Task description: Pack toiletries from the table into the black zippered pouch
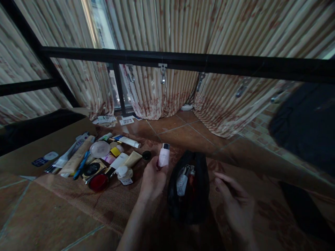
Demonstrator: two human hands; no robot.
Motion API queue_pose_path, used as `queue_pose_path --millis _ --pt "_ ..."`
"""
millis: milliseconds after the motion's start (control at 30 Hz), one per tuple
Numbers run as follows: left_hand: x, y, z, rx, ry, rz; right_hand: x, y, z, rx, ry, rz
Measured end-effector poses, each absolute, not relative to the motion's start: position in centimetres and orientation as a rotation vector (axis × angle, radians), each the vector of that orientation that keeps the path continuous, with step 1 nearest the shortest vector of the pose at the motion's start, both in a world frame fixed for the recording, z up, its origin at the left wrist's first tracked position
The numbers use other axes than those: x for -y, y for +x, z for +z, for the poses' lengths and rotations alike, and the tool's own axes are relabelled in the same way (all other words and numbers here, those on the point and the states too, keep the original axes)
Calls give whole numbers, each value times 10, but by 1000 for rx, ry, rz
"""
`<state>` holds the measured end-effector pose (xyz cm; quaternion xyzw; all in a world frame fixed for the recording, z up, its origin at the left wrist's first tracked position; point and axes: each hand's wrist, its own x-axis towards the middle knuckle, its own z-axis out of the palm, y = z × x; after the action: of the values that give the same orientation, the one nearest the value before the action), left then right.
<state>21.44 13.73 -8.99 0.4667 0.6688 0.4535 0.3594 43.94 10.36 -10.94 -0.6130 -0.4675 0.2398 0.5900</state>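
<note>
The left hand (154, 179) holds a small, pale pink bottle with a dark cap (164, 157) beside an open, soft black bag (202, 190), and the right hand (235, 202) is loosely bent, fingers a little apart, on the bag's other side.

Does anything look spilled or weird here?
I see no spill. The tubes lie jumbled with other things on the cloth, which looks messy. Papers lie loose on the floor by the curtains, a bit out of place. The bottle in the left hand looks fine.
</note>
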Motion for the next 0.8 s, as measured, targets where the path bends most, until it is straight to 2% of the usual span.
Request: queue_pose_path --millis 200,467,633,800 --pt "-139 216 -85 -1519 935 1403 -104 439 -107 1084 -1443 570" --pt "-128 215 -62 -1111 603 1352 -104 436 -109 1025 -1478 641" --pt "-125 205 -52 -664 297 1199 -104 436 -110 1071 -1459 656" --pt "-121 201 -46 -441 185 1226 -104 435 -109 1079 -1466 636"
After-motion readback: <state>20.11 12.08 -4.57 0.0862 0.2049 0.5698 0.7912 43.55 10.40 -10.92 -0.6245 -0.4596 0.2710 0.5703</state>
